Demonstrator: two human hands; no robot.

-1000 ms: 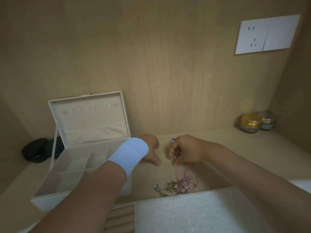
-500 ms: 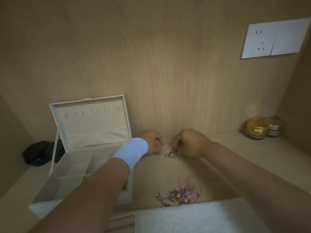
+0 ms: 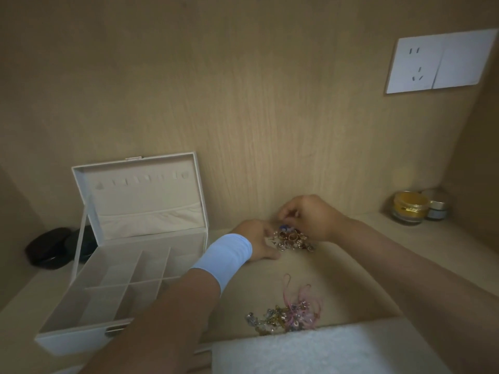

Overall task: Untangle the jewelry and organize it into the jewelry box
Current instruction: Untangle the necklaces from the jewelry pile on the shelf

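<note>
A small cluster of rings and charms (image 3: 293, 238) lies on the wooden shelf between my hands. My left hand (image 3: 256, 242), with a white wristband, grips the cluster's left edge with curled fingers. From above, the fingertips of my right hand (image 3: 310, 215) pinch the top of the cluster. A second tangle of beads, metal pieces and pink cords (image 3: 286, 314) lies nearer to me, untouched. The white jewelry box (image 3: 81, 336) stands open at the left, with its lid (image 3: 140, 195) upright and its divided compartments showing nothing inside.
A white fluffy cloth (image 3: 324, 349) covers the near edge. A gold jar (image 3: 410, 209) and a smaller jar (image 3: 438, 207) sit in the back right corner. Black rounded objects (image 3: 51, 247) lie behind the box. A wall socket (image 3: 437, 60) is at the upper right.
Both hands stayed close together near the back wall. The piece between them now shows as a wider cluster of rings, and my right hand sits higher over it.
</note>
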